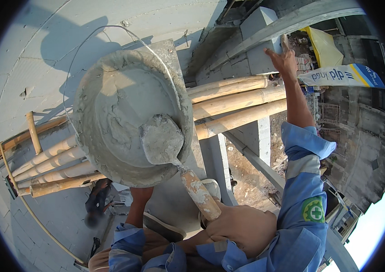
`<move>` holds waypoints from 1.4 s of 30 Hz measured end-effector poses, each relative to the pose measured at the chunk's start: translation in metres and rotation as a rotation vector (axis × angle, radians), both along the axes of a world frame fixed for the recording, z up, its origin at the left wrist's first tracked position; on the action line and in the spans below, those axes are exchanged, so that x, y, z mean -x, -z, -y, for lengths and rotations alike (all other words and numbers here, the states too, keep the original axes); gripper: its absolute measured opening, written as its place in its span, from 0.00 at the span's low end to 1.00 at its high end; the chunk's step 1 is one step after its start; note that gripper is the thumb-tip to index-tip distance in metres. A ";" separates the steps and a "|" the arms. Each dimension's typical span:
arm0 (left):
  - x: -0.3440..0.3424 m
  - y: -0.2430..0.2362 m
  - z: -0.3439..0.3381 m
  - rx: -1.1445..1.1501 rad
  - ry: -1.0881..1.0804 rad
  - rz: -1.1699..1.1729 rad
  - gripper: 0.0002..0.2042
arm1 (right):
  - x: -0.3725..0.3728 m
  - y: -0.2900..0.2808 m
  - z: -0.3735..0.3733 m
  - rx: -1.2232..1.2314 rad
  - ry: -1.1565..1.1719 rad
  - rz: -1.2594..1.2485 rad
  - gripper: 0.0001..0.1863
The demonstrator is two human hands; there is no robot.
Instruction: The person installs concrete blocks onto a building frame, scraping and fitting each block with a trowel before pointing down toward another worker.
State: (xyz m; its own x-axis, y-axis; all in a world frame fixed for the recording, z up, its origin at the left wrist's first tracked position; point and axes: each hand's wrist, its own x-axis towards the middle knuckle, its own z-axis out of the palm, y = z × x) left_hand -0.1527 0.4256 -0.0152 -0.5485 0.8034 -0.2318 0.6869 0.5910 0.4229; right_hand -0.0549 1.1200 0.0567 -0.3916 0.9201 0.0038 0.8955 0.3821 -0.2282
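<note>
A round bucket (80,115) caked with grey mortar (124,106) stands in front of me, its thin wire handle (110,26) raised. A trowel (161,140) lies over the near right of the bucket, mortar on its blade and its worn wooden handle pointing toward me. My left hand (141,194) is at the bucket's near underside; the bucket hides its fingers. Up at the far right, my right hand (285,62) is stretched out with thumb and a finger apart. It rests against the end of a pale grey block (262,59) by a long grey beam (292,20).
Bamboo poles (237,103) run beneath the bucket on both sides, beside a flat board (167,50). A pale block wall (15,68) rises at the left. Far below are rubble ground (242,167) and another person (96,199). A banner (337,76) hangs at right.
</note>
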 end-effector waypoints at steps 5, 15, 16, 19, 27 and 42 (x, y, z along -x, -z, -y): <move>0.003 -0.005 -0.001 -0.031 0.005 -0.004 0.23 | 0.007 -0.006 -0.002 -0.004 0.024 0.040 0.53; 0.001 -0.006 -0.003 -0.043 0.013 -0.008 0.23 | -0.003 0.004 -0.002 -0.031 -0.019 -0.017 0.54; 0.001 -0.005 -0.003 -0.039 0.011 -0.009 0.23 | -0.002 0.002 0.000 -0.021 0.016 0.011 0.54; -0.003 -0.007 -0.001 -0.057 -0.057 -0.011 0.23 | 0.003 -0.003 0.004 -0.019 0.049 0.034 0.53; 0.001 -0.022 -0.021 -0.040 -0.068 0.017 0.21 | 0.005 -0.008 0.011 -0.033 0.062 0.096 0.54; 0.008 -0.013 -0.018 -0.077 -0.051 0.059 0.19 | 0.011 -0.017 0.015 -0.027 0.104 0.073 0.53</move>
